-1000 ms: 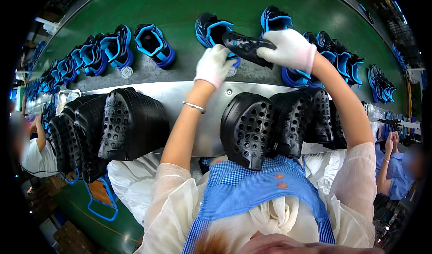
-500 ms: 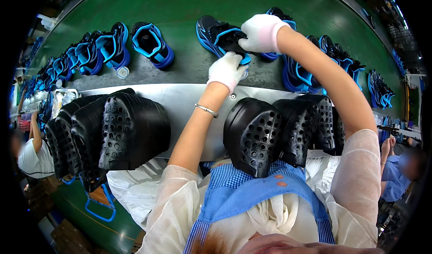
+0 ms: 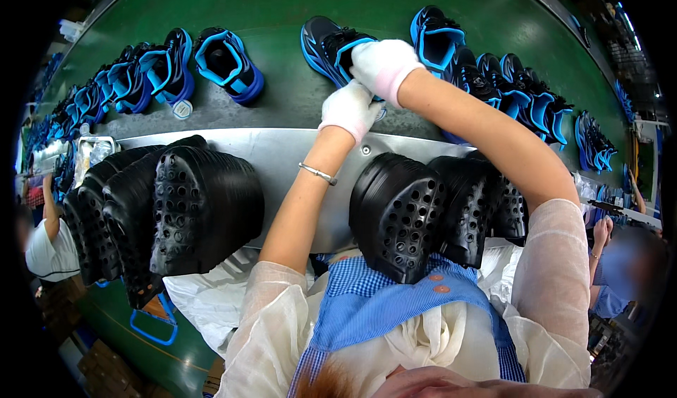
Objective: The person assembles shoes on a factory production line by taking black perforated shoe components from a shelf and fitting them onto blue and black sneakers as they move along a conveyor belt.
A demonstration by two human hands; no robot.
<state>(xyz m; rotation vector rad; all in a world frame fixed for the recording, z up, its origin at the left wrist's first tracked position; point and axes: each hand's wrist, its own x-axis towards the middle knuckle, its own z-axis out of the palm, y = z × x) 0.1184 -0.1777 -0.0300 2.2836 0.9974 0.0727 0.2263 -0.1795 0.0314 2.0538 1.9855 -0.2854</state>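
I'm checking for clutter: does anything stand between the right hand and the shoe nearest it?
Nothing visible does: the right hand is at the shoe, covering part of its opening; what lies beneath is hidden. The left hand is at the heel end, and the black perforated stacks sit nearer the body.

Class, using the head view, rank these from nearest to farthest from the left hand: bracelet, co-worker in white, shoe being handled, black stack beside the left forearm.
1. Shoe: just ahead of the left hand.
2. Bracelet: just below the hand.
3. Black stack: lower left.
4. Co-worker in white: far left.
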